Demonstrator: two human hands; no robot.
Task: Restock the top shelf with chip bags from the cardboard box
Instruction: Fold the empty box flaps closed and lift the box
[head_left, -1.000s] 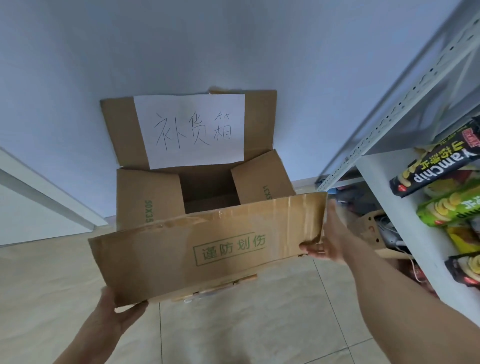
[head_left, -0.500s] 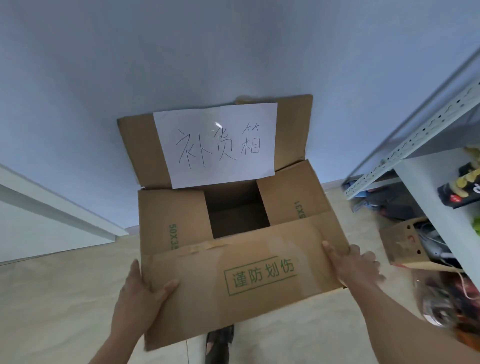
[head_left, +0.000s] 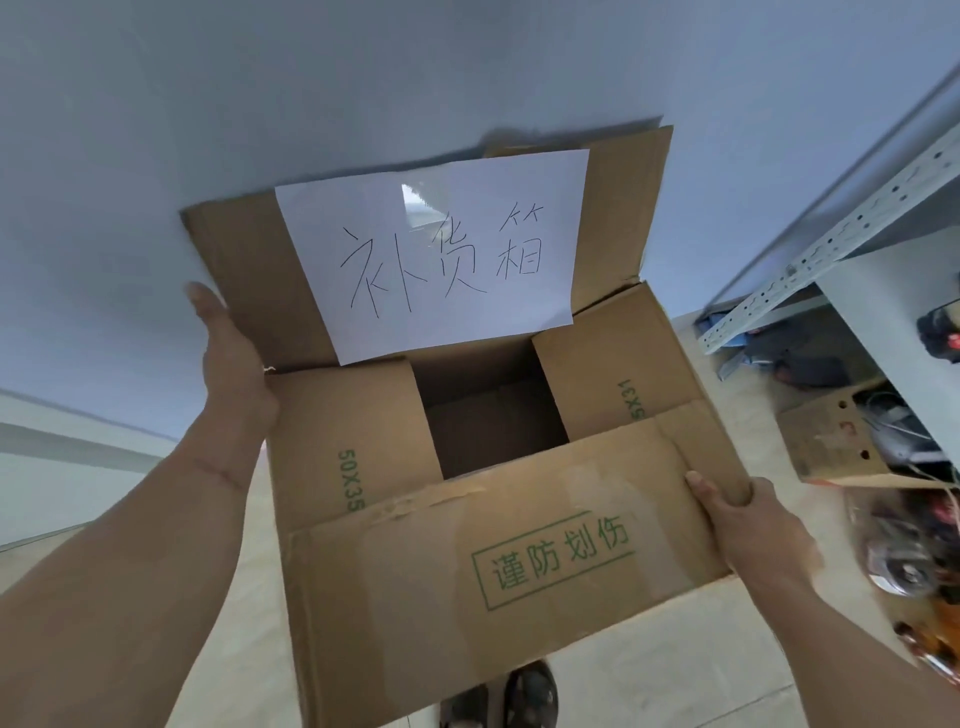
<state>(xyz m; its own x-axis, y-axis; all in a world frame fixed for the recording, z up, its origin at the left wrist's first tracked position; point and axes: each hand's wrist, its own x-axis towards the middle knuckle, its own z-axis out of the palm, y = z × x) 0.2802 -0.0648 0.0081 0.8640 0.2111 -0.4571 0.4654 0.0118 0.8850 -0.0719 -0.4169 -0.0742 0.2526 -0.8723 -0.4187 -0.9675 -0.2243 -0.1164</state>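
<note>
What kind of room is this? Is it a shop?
Probably a stockroom or the back of a small shop. There's a metal rack with perforated posts, a big cardboard box with a handwritten paper sign, and assorted goods piled on the tiled floor.

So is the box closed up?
No, the box has its flaps folded out, and you can see down into its dark inside.

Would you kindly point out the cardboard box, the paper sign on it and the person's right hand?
cardboard box (head_left: 519, 587): head view, near front flap.
paper sign (head_left: 431, 249): head view, middle of the white sheet.
right hand (head_left: 748, 525): head view, back of the hand gripping the flap's corner.
</note>
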